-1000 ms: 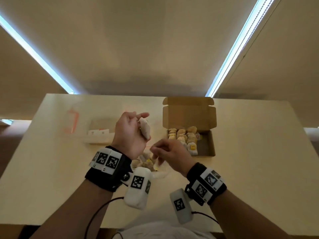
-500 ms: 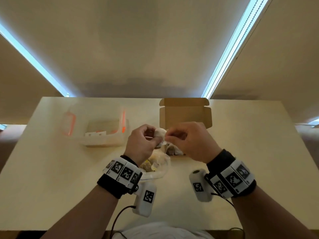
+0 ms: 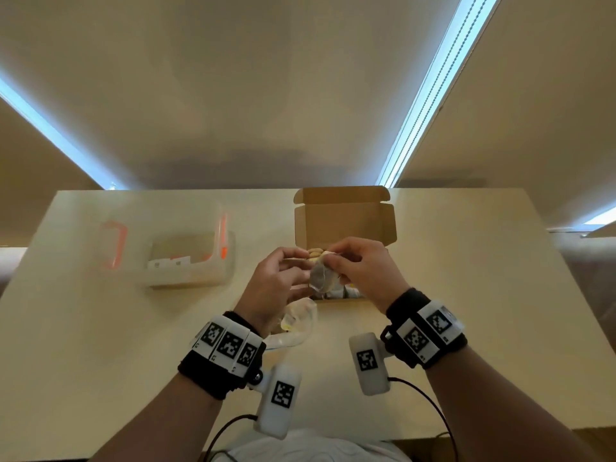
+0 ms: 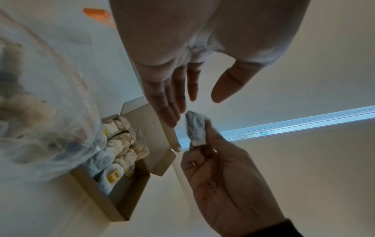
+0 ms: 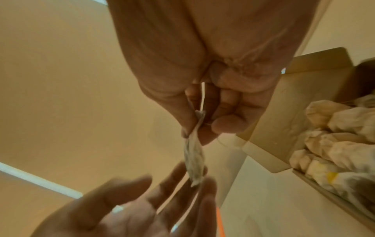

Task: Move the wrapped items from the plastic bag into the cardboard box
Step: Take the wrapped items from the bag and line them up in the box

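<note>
In the head view, my right hand [image 3: 333,259] pinches one pale wrapped item [image 3: 319,275] by its top end, just above the front of the open cardboard box [image 3: 345,221]. In the right wrist view, the item [image 5: 193,162] hangs from my thumb and forefinger. My left hand [image 3: 298,263] is beside it with straight fingers [image 4: 172,102] and holds nothing; the item [image 4: 195,128] is just off their tips. Several wrapped items [image 4: 119,144] lie packed in the box [image 4: 113,206]. The clear plastic bag [image 3: 296,323] lies in front of the box with more items inside.
A clear plastic container [image 3: 190,261] with orange clips stands on the left of the table [image 3: 466,295], its lid [image 3: 113,245] beside it. The box lid stands upright at the back. Both wrists wear black bands with cameras and cables.
One second ago my left hand held the wrapped item while the right reached at the bag. The hands met over the box; now the right hand holds it and the left has let go.
</note>
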